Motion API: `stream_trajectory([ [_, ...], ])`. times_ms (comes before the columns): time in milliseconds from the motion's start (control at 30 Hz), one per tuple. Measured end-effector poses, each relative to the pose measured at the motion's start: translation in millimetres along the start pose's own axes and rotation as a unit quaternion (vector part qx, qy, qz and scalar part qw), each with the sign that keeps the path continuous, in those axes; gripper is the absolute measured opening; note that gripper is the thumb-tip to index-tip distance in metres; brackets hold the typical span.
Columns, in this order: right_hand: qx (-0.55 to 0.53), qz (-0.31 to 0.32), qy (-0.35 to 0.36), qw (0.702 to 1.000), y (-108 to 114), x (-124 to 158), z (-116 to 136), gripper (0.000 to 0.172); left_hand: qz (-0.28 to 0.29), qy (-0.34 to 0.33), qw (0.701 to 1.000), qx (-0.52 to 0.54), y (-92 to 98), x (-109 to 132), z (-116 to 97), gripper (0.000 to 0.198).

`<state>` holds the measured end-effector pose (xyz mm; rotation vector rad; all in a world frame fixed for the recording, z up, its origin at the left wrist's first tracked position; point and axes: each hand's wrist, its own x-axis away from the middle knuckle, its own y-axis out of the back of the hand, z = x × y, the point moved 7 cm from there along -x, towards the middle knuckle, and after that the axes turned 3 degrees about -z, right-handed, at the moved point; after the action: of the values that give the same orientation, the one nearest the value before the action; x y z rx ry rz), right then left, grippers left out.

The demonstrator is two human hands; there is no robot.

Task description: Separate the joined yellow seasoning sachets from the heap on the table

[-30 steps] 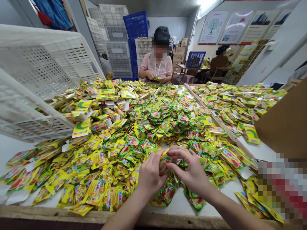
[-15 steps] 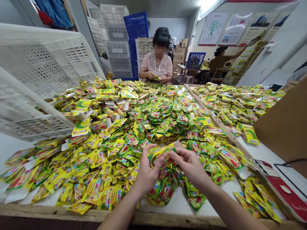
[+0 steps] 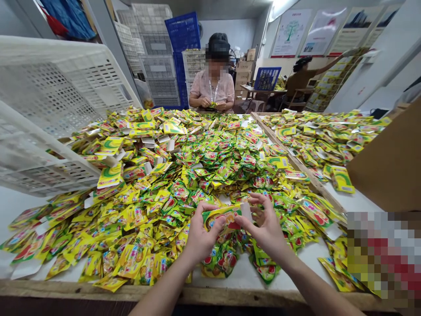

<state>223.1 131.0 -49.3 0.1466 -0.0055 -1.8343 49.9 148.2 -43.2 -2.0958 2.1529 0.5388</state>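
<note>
My left hand (image 3: 205,235) grips the left end of a yellow-green foil sachet (image 3: 222,218), and my right hand (image 3: 266,221) holds its right end near a white tab (image 3: 245,211). The sachet is lifted a little above a low heap of red-printed sachets (image 3: 226,259). A large mound of loose yellow-green sachets (image 3: 184,162) covers the white tabletop (image 3: 19,206) in front of and beside my hands. Its far edge reaches a co-worker (image 3: 213,83), whose hands hold a small sachet.
White perforated crates (image 3: 55,96) lean over the left of the mound. A wooden divider (image 3: 296,162) separates a second sachet pile (image 3: 322,140). A brown cardboard sheet (image 3: 388,162) and a pixelated patch (image 3: 384,259) stand at right. The wooden table edge (image 3: 98,287) runs below my arms.
My hands have drawn slightly apart, and the sachet now lies flatter between them with its white tab showing. The far seated person's arm is raised, and the view has tilted slightly.
</note>
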Motion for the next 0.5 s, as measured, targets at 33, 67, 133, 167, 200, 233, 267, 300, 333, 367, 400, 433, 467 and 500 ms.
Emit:
stream_trajectory([
  [33,-0.006,0.048,-0.036,0.998,-4,3,-5,0.051,0.026,0.011,1.0,0.011,-3.5,1,2,0.022],
  [67,-0.013,0.107,-0.079,0.991,-8,7,-10,0.047,0.062,0.023,0.998,0.023,-8.2,2,4,0.024],
  [133,-0.014,0.189,-0.148,0.971,-6,9,-13,0.039,0.137,0.055,0.987,0.065,-18.4,6,9,0.032],
  [167,-0.003,0.194,-0.162,0.967,4,3,-11,0.039,0.162,0.069,0.98,0.092,-21.7,7,11,0.039],
  [200,0.009,0.177,-0.161,0.971,19,-10,-5,0.037,0.166,0.079,0.976,0.118,-22.0,7,12,0.046],
  [233,0.022,0.141,-0.145,0.979,40,-28,5,0.036,0.147,0.083,0.976,0.138,-18.8,4,13,0.052],
  [267,0.036,0.092,-0.113,0.989,65,-50,19,0.034,0.108,0.082,0.979,0.15,-12.4,0,13,0.055],
  [300,0.043,0.008,-0.055,0.998,95,-73,39,0.032,0.054,0.077,0.984,0.153,-3.2,-5,13,0.056],
  [333,0.057,-0.092,0.021,0.994,128,-93,62,0.033,-0.004,0.071,0.986,0.15,7.3,-9,13,0.054],
  [367,0.104,-0.164,0.095,0.976,154,-107,84,0.041,-0.059,0.065,0.985,0.146,17.4,-13,13,0.051],
  [400,0.175,-0.193,0.141,0.955,169,-119,102,0.055,-0.101,0.061,0.982,0.145,25.9,-15,13,0.049],
  [433,0.206,-0.214,0.165,0.941,178,-126,112,0.065,-0.132,0.058,0.979,0.146,32.3,-17,13,0.047],
  [467,0.24,-0.214,0.181,0.929,179,-130,117,0.071,-0.152,0.055,0.976,0.147,36.9,-18,13,0.045],
  [500,0.265,-0.198,0.188,0.925,173,-130,116,0.071,-0.165,0.052,0.974,0.146,39.8,-19,13,0.043],
])
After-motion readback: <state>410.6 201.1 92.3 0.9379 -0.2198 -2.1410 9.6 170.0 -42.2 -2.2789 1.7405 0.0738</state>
